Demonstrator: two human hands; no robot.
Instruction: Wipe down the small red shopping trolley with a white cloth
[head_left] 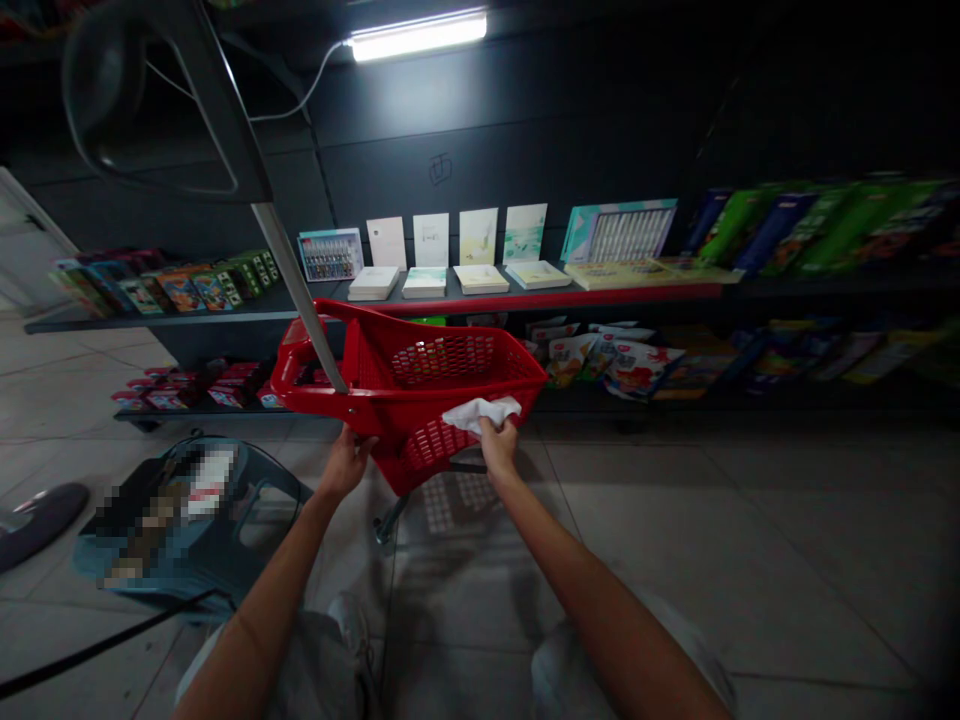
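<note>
A red plastic shopping cart (450, 405) with perforated sides stands in front of me, its grey pole (304, 300) rising at the left. My right hand (499, 450) pinches a crumpled white cloth (480, 412), which lies against the near side of the basket by its upper rim. At the lower rear corner of the cart, my left hand (349, 465) has its fingers closed on the red plastic. The undersides of those fingers are partly hidden.
Behind the cart runs a dark shelf (322, 297) with books (469, 278) and boxed pens (330, 255). Snack bags (637, 365) fill the lower shelf. At my left is a blue-grey plastic stool (255, 500) with blurred items on it. A lamp tube (420, 35) glows above.
</note>
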